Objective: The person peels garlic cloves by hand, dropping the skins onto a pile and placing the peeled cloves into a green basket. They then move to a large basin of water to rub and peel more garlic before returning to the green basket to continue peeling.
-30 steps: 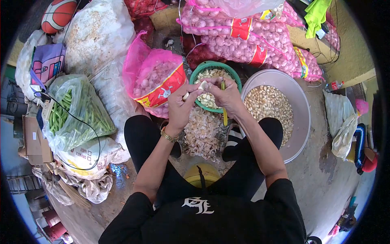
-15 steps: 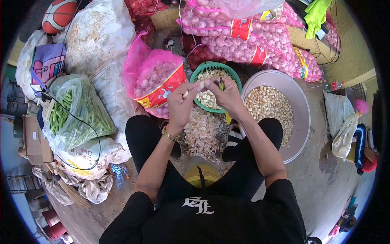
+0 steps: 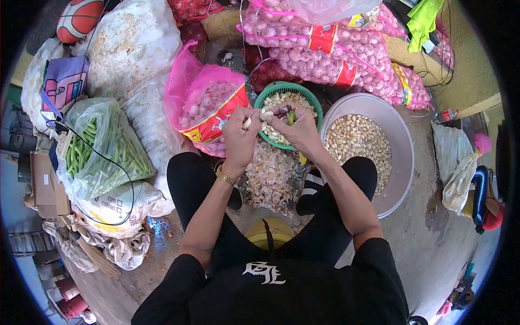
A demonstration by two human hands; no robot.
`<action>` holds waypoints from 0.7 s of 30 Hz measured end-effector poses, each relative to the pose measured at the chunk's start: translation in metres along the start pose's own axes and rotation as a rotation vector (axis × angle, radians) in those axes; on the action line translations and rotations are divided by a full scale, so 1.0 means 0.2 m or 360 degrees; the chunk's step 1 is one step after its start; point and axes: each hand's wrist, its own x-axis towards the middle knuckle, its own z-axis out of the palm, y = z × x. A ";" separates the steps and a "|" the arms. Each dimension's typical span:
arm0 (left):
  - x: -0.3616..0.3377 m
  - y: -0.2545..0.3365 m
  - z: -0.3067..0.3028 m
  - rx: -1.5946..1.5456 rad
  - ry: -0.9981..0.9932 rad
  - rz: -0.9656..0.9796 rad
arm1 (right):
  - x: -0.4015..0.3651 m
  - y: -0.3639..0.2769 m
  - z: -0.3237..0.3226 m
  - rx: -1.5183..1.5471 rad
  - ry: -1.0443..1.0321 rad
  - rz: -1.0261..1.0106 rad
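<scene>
By the basket (image 3: 284, 85), the left hand (image 3: 238, 138) pinches a clove (image 3: 247, 123) and the right hand (image 3: 304, 132) grips a yellow tool (image 3: 291, 117), best angled off both thumbs.

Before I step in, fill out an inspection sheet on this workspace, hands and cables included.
Surface: grey floor, dark stain right of the tub.
Job's things: cloves in the green basket, more in the tub; open pink mesh bag of bulbs.
Clutter: peelings heaped beside the basket.
Hands: left hand holds a clove; right hand grips a yellow-green tool, working end unclear.
Cables: black cable looped over the bag of green beans.
Surroundings: stacked mesh bags, large white sack, basketball.
</scene>
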 end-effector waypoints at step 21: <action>0.01 0.03 -0.10 -0.0016 -0.0429 -0.0011 | 0.03 0.08 -0.05 -0.0548 -0.0004 -0.0625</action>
